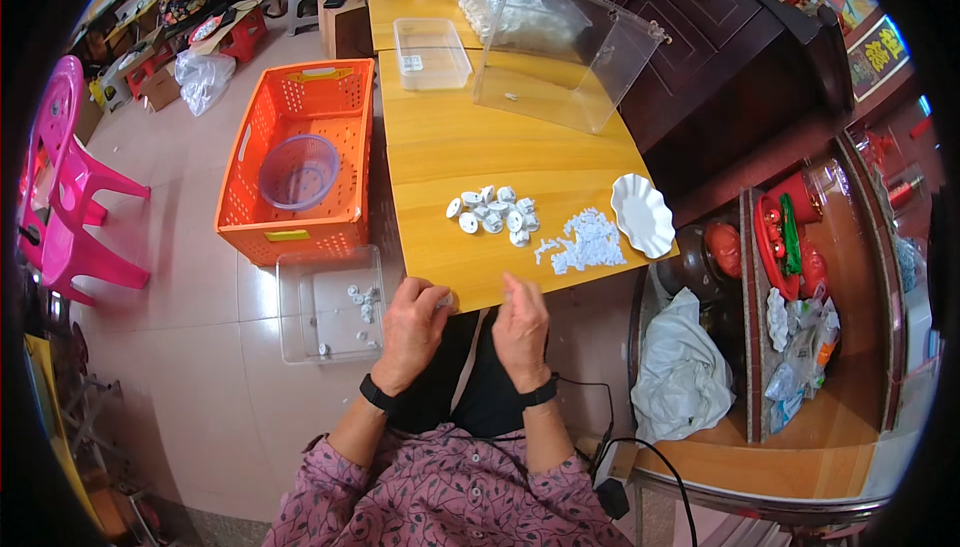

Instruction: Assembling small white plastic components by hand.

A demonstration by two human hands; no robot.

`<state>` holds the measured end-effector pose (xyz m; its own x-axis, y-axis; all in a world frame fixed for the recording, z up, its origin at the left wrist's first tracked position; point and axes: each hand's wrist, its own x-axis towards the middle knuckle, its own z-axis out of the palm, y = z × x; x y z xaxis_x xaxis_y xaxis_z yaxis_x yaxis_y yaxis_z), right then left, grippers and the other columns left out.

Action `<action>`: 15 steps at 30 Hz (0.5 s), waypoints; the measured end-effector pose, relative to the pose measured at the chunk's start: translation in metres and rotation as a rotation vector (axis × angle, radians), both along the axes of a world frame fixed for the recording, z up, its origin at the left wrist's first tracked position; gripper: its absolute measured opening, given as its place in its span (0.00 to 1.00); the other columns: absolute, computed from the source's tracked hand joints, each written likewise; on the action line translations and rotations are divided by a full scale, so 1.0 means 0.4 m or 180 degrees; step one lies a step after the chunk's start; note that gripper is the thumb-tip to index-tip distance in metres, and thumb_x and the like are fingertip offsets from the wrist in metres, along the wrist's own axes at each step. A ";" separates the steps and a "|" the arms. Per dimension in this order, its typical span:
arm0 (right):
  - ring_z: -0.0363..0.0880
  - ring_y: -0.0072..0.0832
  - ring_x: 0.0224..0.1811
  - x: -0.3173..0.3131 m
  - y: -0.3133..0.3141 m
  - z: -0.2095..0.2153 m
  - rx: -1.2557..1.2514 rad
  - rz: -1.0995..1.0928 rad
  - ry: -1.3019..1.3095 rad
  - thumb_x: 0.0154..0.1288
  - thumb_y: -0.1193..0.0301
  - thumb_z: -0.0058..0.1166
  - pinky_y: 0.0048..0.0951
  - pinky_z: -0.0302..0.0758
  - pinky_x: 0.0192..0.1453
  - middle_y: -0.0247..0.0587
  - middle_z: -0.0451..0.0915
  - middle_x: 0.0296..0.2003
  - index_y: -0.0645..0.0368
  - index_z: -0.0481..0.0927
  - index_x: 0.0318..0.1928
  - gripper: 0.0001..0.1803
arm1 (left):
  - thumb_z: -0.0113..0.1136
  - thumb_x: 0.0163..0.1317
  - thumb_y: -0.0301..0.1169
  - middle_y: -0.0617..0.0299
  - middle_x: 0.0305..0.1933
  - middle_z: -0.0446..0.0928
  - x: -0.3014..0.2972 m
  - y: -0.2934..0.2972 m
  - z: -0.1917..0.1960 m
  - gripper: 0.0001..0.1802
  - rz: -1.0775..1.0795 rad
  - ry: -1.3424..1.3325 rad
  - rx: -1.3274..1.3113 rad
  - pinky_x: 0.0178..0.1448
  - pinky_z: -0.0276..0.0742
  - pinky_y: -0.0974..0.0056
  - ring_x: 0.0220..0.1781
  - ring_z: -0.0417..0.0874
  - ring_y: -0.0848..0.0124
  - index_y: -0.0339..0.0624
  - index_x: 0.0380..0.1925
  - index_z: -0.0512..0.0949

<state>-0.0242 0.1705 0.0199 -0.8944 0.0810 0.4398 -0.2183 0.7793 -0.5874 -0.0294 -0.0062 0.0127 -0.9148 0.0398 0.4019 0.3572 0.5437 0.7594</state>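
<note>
left hand (pixel 412 332): pinching white part (pixel 445 300). right hand (pixel 521 329), nearer: fingers blurred, grip unclear; white bits (pixel 590 244) ahead, rightward.

Home-like workroom, dark drawer cabinet (pixel 735 32), white parts (pixel 515 221) heaped on table (pixel 520 147)

Ahead of my fingers (pixel 426 297), the desk (pixel 500 142) is golden yellow with wood grain; the knobby pieces (pixel 490 215) there are white, the tiny bits (pixel 588 244) to their right bluish-white, the scalloped dish (pixel 642 215) white. Leftward, the crate (pixel 335 237) is orange, its bowl (pixel 300 172) translucent purple. Behind my fingers, my shirt (pixel 450 492) is mauve with dark leaves.
</note>
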 end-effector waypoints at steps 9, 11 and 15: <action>0.69 0.43 0.57 -0.049 0.105 -0.021 0.1521 -0.0766 -0.0311 0.59 0.81 0.53 0.45 0.66 0.58 0.41 0.73 0.57 0.62 0.76 0.58 0.24 | 0.69 0.55 0.21 0.53 0.38 0.77 0.003 0.002 -0.011 0.11 0.0003 0.0021 0.0142 0.38 0.80 0.61 0.36 0.83 0.58 0.37 0.39 0.82; 0.68 0.42 0.58 -0.044 0.102 -0.026 0.1588 -0.0742 -0.0350 0.59 0.81 0.53 0.45 0.65 0.58 0.41 0.73 0.58 0.62 0.76 0.58 0.24 | 0.69 0.55 0.20 0.54 0.38 0.77 0.004 0.002 -0.020 0.11 -0.0016 0.0026 0.0304 0.35 0.78 0.64 0.32 0.81 0.63 0.36 0.40 0.82; 0.70 0.43 0.56 -0.009 0.057 -0.017 0.1544 -0.0521 -0.0297 0.58 0.81 0.53 0.44 0.66 0.57 0.43 0.74 0.57 0.63 0.77 0.57 0.24 | 0.69 0.56 0.20 0.55 0.36 0.76 0.014 0.008 -0.008 0.11 0.0006 -0.0124 0.0570 0.33 0.76 0.66 0.29 0.79 0.67 0.35 0.40 0.82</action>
<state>-0.0278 0.1934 0.0132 -0.9244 0.0297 0.3804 -0.0347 0.9863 -0.1612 -0.0240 -0.0032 0.0094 -0.9299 -0.0309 0.3666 0.3248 0.3992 0.8574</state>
